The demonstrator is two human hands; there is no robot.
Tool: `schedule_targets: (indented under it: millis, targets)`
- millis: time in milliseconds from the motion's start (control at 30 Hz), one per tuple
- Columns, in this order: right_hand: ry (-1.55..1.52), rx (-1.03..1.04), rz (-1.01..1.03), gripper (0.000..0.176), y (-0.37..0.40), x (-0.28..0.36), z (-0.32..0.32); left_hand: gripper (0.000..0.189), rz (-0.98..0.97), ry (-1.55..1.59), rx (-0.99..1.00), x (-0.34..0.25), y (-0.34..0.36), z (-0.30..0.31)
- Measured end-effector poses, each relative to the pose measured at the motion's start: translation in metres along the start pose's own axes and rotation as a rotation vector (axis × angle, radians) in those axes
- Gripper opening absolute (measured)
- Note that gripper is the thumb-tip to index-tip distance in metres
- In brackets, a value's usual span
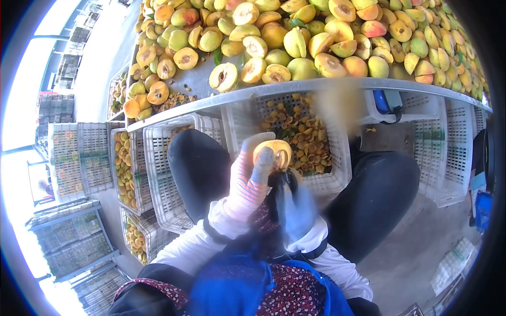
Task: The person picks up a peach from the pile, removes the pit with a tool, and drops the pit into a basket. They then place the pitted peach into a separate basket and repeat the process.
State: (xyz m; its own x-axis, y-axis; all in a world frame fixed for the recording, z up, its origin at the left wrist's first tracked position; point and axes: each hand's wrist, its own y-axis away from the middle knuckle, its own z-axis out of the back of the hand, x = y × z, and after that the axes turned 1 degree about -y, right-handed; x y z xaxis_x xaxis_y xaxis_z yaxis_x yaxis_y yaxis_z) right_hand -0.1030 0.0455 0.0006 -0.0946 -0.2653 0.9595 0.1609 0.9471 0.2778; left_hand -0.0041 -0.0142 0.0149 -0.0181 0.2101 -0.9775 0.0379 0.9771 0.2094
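Single head-worn fisheye view, facing forward and steeply down, close above the knees [377,203], table [203,76] beyond

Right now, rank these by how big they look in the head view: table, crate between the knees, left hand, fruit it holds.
1. Table
2. Crate between the knees
3. Left hand; nearness to the camera may enlarge it
4. Fruit

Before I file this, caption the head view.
Left hand holding cut fruit, right hand blurred alongside, before a table of heaped fruit.
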Motion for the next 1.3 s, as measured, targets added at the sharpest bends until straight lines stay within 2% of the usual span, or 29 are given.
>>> schedule_targets:
  millis: [67,133,233,267,300,367,400,500,533,700,900,1033,1133,1233,1300]
  targets:
    - [-0.132,-0.015,-0.118,0.018,-0.006,0.015,0.002,0.037,-0.024,-0.087,-0.007,-0.005,0.006,-0.003]
    - [-0.233,-0.034,-0.283,0.02,-0.017,0.029,0.008,0.041,0.122,-0.069,0.072,-0.021,0.006,0.006]
    - [-0.028,0.035,-0.079,0.024,-0.017,0.027,0.009,0.043,0.26,0.032,0.115,-0.024,0.0,0.017]
    - [-0.115,0.088,-0.149,0.022,-0.018,0.027,0.011,0.043,0.293,0.076,0.097,-0.023,0.0,0.018]
    - [-0.034,0.085,-0.084,0.021,-0.016,0.027,0.012,0.043,0.323,0.121,0.08,-0.023,-0.001,0.018]
    - [0.128,0.076,0.048,0.019,-0.007,0.026,0.014,0.04,0.216,0.123,0.008,-0.023,0.003,0.01]
    - [0.353,0.014,0.313,0.022,-0.001,0.024,0.013,0.04,0.192,0.151,-0.029,-0.019,0.005,0.008]
    - [0.646,-0.045,0.353,0.037,0.015,0.009,0.006,0.037,0.121,0.177,-0.127,-0.011,0.013,-0.004]
    - [0.658,-0.085,0.399,0.035,0.016,0.006,0.004,0.036,0.088,0.174,-0.147,-0.008,0.017,-0.007]
    - [0.485,-0.038,0.275,0.03,0.013,0.012,0.0,0.035,-0.05,0.059,-0.237,-0.001,0.019,-0.015]
    - [0.427,0.002,0.199,0.032,0.014,0.004,-0.002,0.03,-0.022,0.111,-0.265,0.001,0.022,-0.016]
    - [0.541,0.027,0.199,0.037,0.02,-0.029,0.006,0.025,0.095,0.103,-0.147,0.003,0.016,-0.009]
    - [0.558,0.066,0.07,0.041,0.025,-0.039,0.007,0.023,0.2,0.076,-0.041,0.001,0.011,-0.001]
    - [0.584,0.102,0.144,0.037,0.028,-0.046,0.009,0.023,0.246,0.061,0.041,0.008,0.008,0.006]
    - [0.634,0.134,0.214,0.033,0.029,-0.05,0.013,0.024,0.164,0.026,-0.014,0.009,0.013,0.001]
